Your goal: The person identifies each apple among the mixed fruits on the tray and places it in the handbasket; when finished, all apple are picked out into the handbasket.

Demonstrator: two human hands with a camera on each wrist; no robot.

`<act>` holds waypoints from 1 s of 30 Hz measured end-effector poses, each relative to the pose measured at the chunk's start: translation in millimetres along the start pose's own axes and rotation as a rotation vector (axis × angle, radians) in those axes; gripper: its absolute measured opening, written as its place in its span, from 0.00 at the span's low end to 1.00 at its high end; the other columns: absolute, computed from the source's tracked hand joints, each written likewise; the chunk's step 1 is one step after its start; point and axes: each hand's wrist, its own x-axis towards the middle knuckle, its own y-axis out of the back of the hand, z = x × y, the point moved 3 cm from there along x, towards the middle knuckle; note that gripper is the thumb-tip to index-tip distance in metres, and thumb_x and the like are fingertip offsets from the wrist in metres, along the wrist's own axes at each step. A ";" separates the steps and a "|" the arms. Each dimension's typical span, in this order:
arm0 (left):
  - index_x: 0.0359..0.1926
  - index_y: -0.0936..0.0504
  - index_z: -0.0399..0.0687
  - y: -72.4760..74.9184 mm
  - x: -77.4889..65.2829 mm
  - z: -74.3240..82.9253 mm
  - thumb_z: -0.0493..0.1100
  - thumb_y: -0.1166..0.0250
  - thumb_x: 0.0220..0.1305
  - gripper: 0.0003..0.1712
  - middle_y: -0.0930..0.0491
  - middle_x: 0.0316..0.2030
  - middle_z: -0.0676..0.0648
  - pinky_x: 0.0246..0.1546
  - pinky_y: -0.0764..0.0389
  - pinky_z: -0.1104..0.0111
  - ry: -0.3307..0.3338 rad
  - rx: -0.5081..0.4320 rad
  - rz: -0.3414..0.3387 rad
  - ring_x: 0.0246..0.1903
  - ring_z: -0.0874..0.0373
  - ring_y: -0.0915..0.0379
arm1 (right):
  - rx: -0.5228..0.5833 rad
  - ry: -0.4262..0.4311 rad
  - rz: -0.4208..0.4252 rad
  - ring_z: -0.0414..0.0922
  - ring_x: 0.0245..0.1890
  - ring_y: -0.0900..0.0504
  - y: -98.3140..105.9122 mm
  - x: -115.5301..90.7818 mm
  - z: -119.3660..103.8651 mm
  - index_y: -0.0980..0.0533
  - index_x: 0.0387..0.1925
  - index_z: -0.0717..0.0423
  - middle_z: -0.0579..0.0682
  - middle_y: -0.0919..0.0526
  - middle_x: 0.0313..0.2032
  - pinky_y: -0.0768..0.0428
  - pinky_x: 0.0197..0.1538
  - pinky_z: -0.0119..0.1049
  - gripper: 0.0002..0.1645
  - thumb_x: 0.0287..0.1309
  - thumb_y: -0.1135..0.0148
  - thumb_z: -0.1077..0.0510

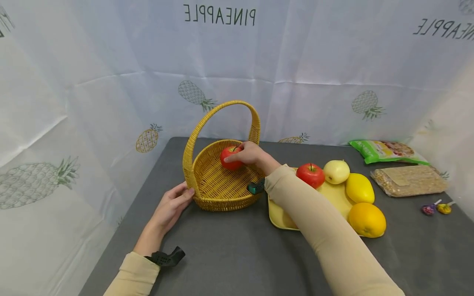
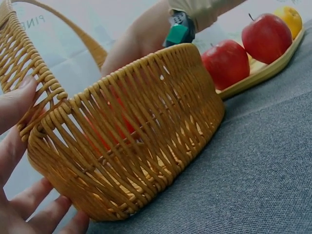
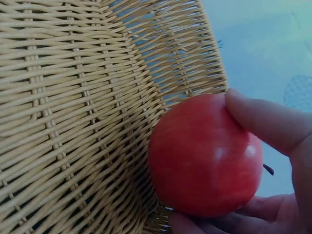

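Note:
A yellow wicker basket [image 1: 222, 203] with a tall arched handle stands on the dark table. My right hand [image 1: 252, 154] reaches inside it and holds a red apple [image 1: 231, 165] near the back wall. In the right wrist view, thumb and fingers wrap the apple [image 3: 200, 156] from opposite sides, right by the woven wall. At the basket's left side, my left hand [image 1: 172, 207] grips the foot of the handle. The left wrist view shows the thumb on the handle's weave and the other fingers [image 2: 41, 214] against the outer wall.
Right of the basket, a yellow tray [image 1: 275, 213] bears another apple [image 1: 310, 175], a pale round fruit [image 1: 336, 172], a yellow fruit [image 1: 360, 188] and an orange [image 1: 366, 220]; my right forearm crosses over it. Beyond lie a green packet [image 1: 386, 151], a grain bag [image 1: 409, 181] and lollipops [image 1: 429, 209].

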 end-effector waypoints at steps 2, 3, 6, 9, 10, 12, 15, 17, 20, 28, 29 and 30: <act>0.64 0.27 0.27 0.4 -0.6 -0.2 0.41 0.41 0.78 0.23 0.43 0.74 0.32 0.64 0.29 0.71 -0.007 0.004 -0.008 0.70 0.59 0.37 | -0.033 -0.017 -0.005 0.52 0.52 0.24 -2.8 2.9 -1.8 0.28 0.59 0.61 0.56 0.24 0.54 0.21 0.58 0.50 0.39 0.55 0.22 0.44; 0.64 0.27 0.27 0.6 -0.8 0.0 0.41 0.42 0.78 0.23 0.43 0.74 0.32 0.64 0.29 0.71 -0.012 0.006 -0.013 0.70 0.59 0.38 | -0.051 -0.024 -0.007 0.52 0.53 0.24 -3.7 4.3 -2.9 0.29 0.60 0.61 0.56 0.25 0.55 0.21 0.57 0.49 0.40 0.55 0.22 0.44; 0.63 0.24 0.31 1.4 -0.7 0.7 0.40 0.42 0.78 0.20 0.39 0.73 0.35 0.64 0.29 0.70 -0.026 0.008 -0.019 0.71 0.56 0.38 | -0.145 -0.026 -0.006 0.52 0.53 0.24 -5.1 8.9 -5.8 0.30 0.64 0.61 0.56 0.25 0.56 0.21 0.54 0.45 0.43 0.56 0.23 0.42; 0.62 0.22 0.35 1.6 -0.4 0.6 0.40 0.42 0.78 0.18 0.36 0.72 0.37 0.64 0.29 0.69 -0.028 0.002 -0.020 0.72 0.51 0.40 | -0.143 -0.031 -0.027 0.53 0.54 0.24 -7.5 11.0 -6.3 0.32 0.66 0.62 0.58 0.26 0.58 0.21 0.55 0.46 0.44 0.57 0.23 0.45; 0.63 0.22 0.36 1.5 -0.2 0.5 0.40 0.42 0.78 0.18 0.35 0.72 0.38 0.64 0.29 0.69 -0.027 0.002 -0.019 0.72 0.49 0.40 | -0.143 -0.032 -0.033 0.53 0.55 0.25 -8.3 11.8 -6.0 0.34 0.68 0.62 0.58 0.27 0.59 0.22 0.56 0.46 0.45 0.58 0.23 0.45; 0.64 0.24 0.32 1.0 0.2 0.0 0.40 0.42 0.78 0.20 0.36 0.72 0.37 0.64 0.29 0.69 -0.024 0.001 -0.020 0.73 0.48 0.41 | -0.135 -0.029 -0.043 0.54 0.56 0.26 -9.4 11.4 -5.8 0.36 0.71 0.63 0.59 0.28 0.61 0.22 0.58 0.47 0.47 0.59 0.24 0.47; 0.66 0.29 0.24 0.5 1.1 -0.9 0.40 0.42 0.78 0.25 0.39 0.73 0.34 0.64 0.29 0.70 -0.016 0.002 -0.021 0.72 0.51 0.40 | -0.152 -0.025 -0.045 0.54 0.58 0.27 -10.8 12.5 -5.5 0.39 0.74 0.62 0.59 0.29 0.63 0.23 0.59 0.47 0.50 0.60 0.25 0.47; 0.65 0.30 0.23 -0.3 1.7 0.0 0.40 0.42 0.78 0.26 0.42 0.74 0.32 0.64 0.29 0.70 -0.013 0.006 -0.017 0.71 0.55 0.39 | -0.179 -0.018 -0.037 0.54 0.59 0.27 -10.1 12.6 -6.9 0.41 0.76 0.61 0.59 0.31 0.65 0.24 0.60 0.47 0.52 0.60 0.25 0.46; 0.65 0.30 0.22 -0.7 1.9 1.4 0.40 0.41 0.78 0.26 0.45 0.75 0.31 0.63 0.29 0.71 -0.007 0.007 -0.006 0.70 0.58 0.38 | -0.244 -0.004 -0.028 0.55 0.62 0.29 -9.6 13.6 -8.6 0.43 0.79 0.58 0.59 0.33 0.69 0.25 0.61 0.47 0.54 0.61 0.27 0.45; 0.65 0.29 0.24 0.0 -0.2 0.1 0.41 0.39 0.77 0.26 0.44 0.76 0.37 0.62 0.28 0.72 0.020 0.003 0.033 0.69 0.62 0.38 | -0.390 0.047 0.010 0.56 0.65 0.30 -5.3 7.9 -13.9 0.41 0.79 0.55 0.58 0.31 0.69 0.25 0.62 0.48 0.53 0.61 0.27 0.41; 0.65 0.29 0.24 -0.1 -0.4 -0.8 0.41 0.39 0.77 0.26 0.45 0.77 0.37 0.62 0.28 0.72 0.023 0.005 0.033 0.70 0.60 0.39 | -0.395 0.047 0.010 0.56 0.66 0.31 -4.0 5.4 -13.5 0.42 0.79 0.55 0.58 0.31 0.70 0.26 0.63 0.48 0.54 0.61 0.27 0.41; 0.66 0.30 0.24 -0.1 -0.8 -1.7 0.41 0.39 0.77 0.27 0.45 0.77 0.38 0.62 0.28 0.72 0.028 0.005 0.035 0.71 0.58 0.40 | -0.406 0.055 0.011 0.57 0.67 0.31 -2.4 2.9 -12.9 0.42 0.79 0.55 0.58 0.31 0.70 0.27 0.65 0.49 0.54 0.61 0.28 0.40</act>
